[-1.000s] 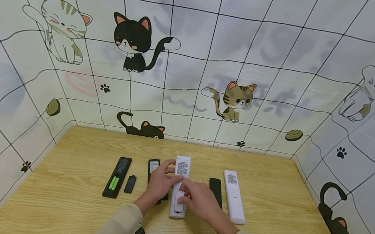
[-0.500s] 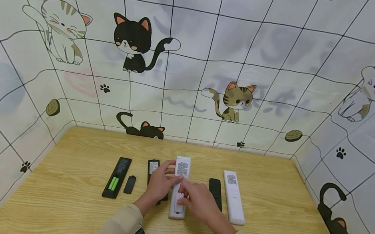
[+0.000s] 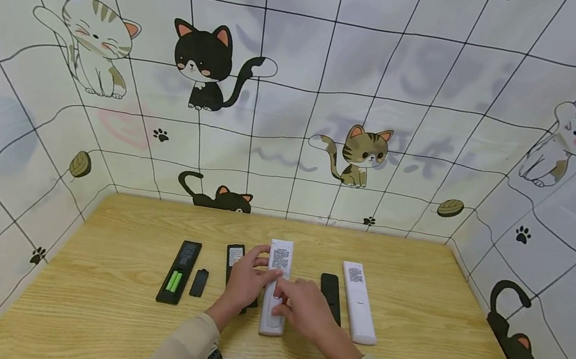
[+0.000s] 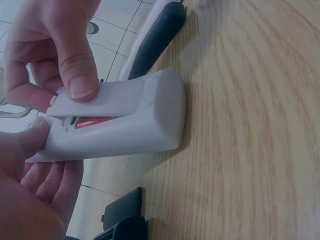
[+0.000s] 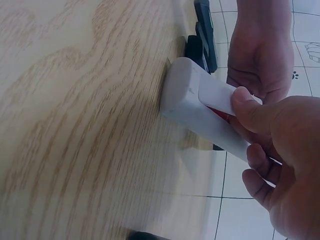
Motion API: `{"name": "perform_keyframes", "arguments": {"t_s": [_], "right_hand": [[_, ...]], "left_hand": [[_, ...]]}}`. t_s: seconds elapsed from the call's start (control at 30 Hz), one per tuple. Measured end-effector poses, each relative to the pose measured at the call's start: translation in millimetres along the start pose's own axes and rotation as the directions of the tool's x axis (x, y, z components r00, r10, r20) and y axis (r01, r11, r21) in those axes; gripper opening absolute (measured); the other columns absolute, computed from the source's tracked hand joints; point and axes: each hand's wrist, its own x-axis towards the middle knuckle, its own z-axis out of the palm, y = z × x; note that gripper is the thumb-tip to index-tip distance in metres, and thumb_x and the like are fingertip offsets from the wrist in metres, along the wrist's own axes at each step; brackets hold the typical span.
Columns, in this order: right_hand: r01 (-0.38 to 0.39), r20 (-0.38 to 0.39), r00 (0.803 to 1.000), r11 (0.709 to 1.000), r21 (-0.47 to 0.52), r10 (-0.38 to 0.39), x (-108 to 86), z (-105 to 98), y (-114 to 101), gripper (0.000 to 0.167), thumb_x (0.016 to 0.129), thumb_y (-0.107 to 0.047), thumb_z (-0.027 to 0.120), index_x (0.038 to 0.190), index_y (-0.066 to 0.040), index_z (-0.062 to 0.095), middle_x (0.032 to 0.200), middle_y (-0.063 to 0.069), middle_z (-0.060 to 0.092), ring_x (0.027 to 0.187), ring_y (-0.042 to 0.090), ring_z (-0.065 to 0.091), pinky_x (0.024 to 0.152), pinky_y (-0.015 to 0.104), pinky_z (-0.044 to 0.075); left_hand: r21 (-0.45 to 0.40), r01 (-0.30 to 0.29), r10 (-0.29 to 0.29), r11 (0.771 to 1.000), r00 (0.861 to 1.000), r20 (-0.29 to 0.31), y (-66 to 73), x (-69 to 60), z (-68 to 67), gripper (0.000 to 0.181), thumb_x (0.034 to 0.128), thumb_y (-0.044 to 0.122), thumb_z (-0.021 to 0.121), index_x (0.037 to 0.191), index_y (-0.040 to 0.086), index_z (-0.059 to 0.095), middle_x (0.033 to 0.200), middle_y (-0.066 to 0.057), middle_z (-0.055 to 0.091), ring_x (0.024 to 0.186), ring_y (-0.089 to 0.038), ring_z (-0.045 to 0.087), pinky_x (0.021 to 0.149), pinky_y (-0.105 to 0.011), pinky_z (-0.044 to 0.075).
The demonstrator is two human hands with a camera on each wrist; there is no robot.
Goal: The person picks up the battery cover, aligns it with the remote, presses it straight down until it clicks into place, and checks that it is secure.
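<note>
Red battery (image 4: pixel 95 122) inside white remote (image 4: pixel 115 142)

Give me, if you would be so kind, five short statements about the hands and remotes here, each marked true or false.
1. The right hand touches the battery cover of the central white remote. True.
2. That cover sits fully closed. False: a gap shows a red battery beneath it.
3. The left hand holds the same remote. True.
4. The leftmost black remote holds no batteries. False: two green batteries show in it.
5. The other white remote lies to the right of both hands. True.
</note>
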Motion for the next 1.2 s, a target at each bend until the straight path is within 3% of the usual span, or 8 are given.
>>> {"name": "perform_keyframes", "arguments": {"t_s": [0.3, 1.2], "right_hand": [[0.057, -0.07, 0.995, 0.993, -0.106, -0.064, -2.2, 2.9, 0.5, 0.031, 0.075, -0.037, 0.081, 0.089, -0.022, 0.057, 0.08, -0.011, 0.06, 0.073, 0.006, 0.051, 0.07, 0.027, 0.041], [0.001, -0.074, 0.997, 0.99, -0.144, -0.012, -1.1, 5.8, -0.6, 0.033, 0.076, -0.038, 0.081, 0.096, -0.025, 0.058, 0.085, -0.014, 0.054, 0.079, 0.006, 0.048, 0.074, 0.029, 0.041]], "left_hand": [[0.016, -0.005, 0.005, 1.0, 1.0, -0.007, -2.2, 0.4, 0.2, 0.052, 0.088, 0.021, 0.073, 0.136, 0.018, 0.052, 0.116, -0.014, 0.07, 0.089, -0.023, 0.072, 0.071, -0.032, 0.058], [0.036, 0.01, -0.009, 0.999, 1.0, -0.022, -2.5, 1.0, 1.6, 0.052, 0.0876, 0.023, 0.074, 0.135, 0.02, 0.053, 0.117, -0.012, 0.069, 0.092, -0.023, 0.072, 0.072, -0.031, 0.058]]}}
